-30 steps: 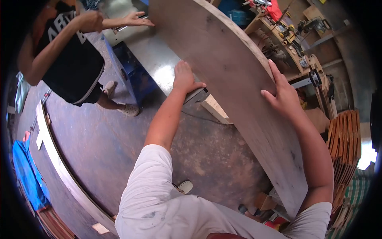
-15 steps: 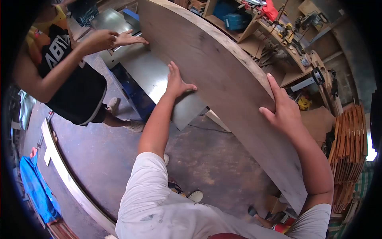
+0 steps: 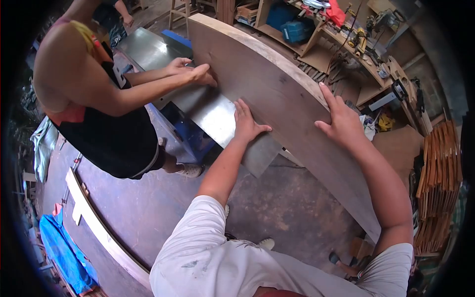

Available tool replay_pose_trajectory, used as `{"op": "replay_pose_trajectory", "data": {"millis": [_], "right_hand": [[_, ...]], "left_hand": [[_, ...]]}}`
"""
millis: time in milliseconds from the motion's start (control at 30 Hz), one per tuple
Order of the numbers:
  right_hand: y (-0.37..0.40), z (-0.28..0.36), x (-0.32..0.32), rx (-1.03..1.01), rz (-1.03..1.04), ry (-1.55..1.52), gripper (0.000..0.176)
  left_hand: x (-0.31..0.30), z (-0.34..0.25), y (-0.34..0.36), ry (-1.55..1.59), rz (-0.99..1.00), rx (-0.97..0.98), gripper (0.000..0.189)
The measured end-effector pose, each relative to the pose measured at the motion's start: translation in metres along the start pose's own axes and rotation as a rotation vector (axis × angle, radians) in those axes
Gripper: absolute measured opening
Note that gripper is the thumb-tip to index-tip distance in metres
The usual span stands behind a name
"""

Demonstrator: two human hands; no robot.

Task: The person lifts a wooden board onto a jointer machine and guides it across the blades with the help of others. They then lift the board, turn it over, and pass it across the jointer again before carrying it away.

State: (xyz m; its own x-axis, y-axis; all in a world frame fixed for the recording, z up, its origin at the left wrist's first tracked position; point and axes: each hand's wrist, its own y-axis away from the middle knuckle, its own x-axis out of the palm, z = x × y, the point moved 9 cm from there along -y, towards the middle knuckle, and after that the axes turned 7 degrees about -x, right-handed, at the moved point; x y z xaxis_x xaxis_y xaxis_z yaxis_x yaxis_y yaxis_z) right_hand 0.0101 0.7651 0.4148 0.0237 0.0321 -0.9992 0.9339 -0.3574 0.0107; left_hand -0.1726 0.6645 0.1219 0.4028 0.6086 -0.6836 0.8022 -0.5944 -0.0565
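Note:
A long, wide wooden board (image 3: 277, 94) stands on its edge, running from the metal-topped machine table (image 3: 257, 161) down toward my right side. Its pale upper edge curves. My left hand (image 3: 249, 123) rests against the lower part of the board's near face, fingers and thumb spread. Higher up, my right hand (image 3: 345, 121) grips the curved edge, thumb on the face and index finger along the top; its other fingers are partly hidden. Across the metal table, another person's hands (image 3: 195, 74) are at the far end of the board's near face.
The co-worker (image 3: 114, 133) stands at the left beside the table. A curved pale wooden piece (image 3: 99, 225) lies at lower left near a blue cloth (image 3: 64, 252). Shelves with tools and a teal case (image 3: 297, 32) are at the back right. Stacked wooden slats (image 3: 438, 183) stand at far right.
The co-worker has leaned in, and their hands have come to the board's far end. In view, the board's far end and my left hand sit farther right and lower.

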Motion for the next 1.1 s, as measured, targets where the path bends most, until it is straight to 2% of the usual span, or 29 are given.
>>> {"op": "replay_pose_trajectory", "data": {"millis": [433, 767, 933, 1100], "right_hand": [[0.001, 0.002, 0.003, -0.015, 0.015, 0.051, 0.097], [-0.005, -0.003, 0.006, -0.021, 0.027, 0.05, 0.098], [-0.01, -0.001, 0.008, -0.08, -0.035, 0.05, 0.098], [-0.011, 0.001, 0.006, -0.079, -0.021, 0.044, 0.097]], "left_hand": [[0.008, 0.003, 0.002, 0.014, -0.03, -0.005, 0.157], [0.028, -0.027, 0.037, -0.107, 0.027, -0.055, 0.159], [0.027, -0.02, 0.032, -0.125, -0.042, -0.036, 0.158], [0.024, -0.022, 0.031, -0.159, 0.019, -0.049, 0.157]]}}
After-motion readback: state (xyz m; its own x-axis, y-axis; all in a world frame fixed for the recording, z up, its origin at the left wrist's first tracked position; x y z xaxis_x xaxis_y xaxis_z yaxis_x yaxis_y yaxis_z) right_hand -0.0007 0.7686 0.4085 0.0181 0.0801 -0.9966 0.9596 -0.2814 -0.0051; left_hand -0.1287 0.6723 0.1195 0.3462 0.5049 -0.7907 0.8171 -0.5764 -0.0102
